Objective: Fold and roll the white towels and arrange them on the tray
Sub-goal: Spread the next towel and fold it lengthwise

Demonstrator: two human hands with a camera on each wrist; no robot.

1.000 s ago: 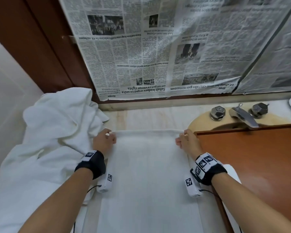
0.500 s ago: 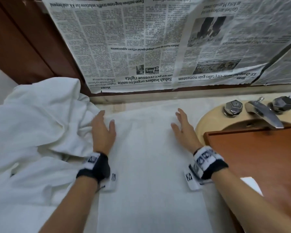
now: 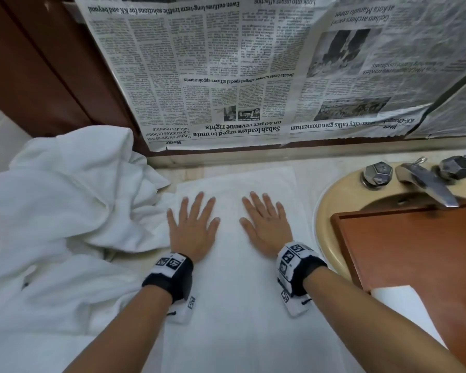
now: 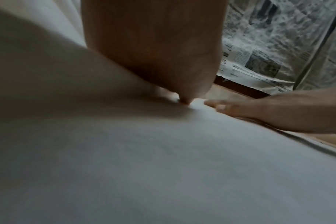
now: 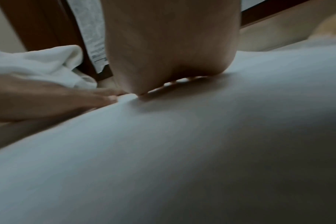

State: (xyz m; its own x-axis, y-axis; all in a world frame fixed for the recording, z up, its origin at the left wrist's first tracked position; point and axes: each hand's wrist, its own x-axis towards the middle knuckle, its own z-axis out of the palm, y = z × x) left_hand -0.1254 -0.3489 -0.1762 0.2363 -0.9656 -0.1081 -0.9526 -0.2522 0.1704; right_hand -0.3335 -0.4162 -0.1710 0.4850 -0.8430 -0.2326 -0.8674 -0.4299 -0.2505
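The white towel (image 3: 242, 278) lay flat on the surface (image 3: 310, 176), spread lengthwise from the near edge of the view toward the wall, its far edge square and just short of the back ledge. Both hands rested on its far half, palms down. The left hand (image 3: 193, 227) had its fingers straight and slightly spread, pressing the cloth; the right hand (image 3: 265, 224) lay the same way, close beside it but not touching. Neither hand gripped or pinched anything (the wrist views confirmed flat fingers on the fabric, with the opposite hand visible alongside). This placement was judged to serve a smoothing step: flat palms near the centre line would press out wrinkles and set the layer before rolling. Whether the towel was one layer or already folded could not be told.

A heap of unfolded white towels (image 3: 65, 211) sat to the left, touching the flat towel's left edge, within reach for later pieces. To the right, the wooden tray (image 3: 414, 251) rested across the sink basin (image 3: 334, 200), with a white piece (image 3: 404, 300) on its near corner; its form was partly hidden. The tap (image 3: 425, 184) stood behind the tray. Newspaper (image 3: 253, 76) covered the wall panel above the ledge.
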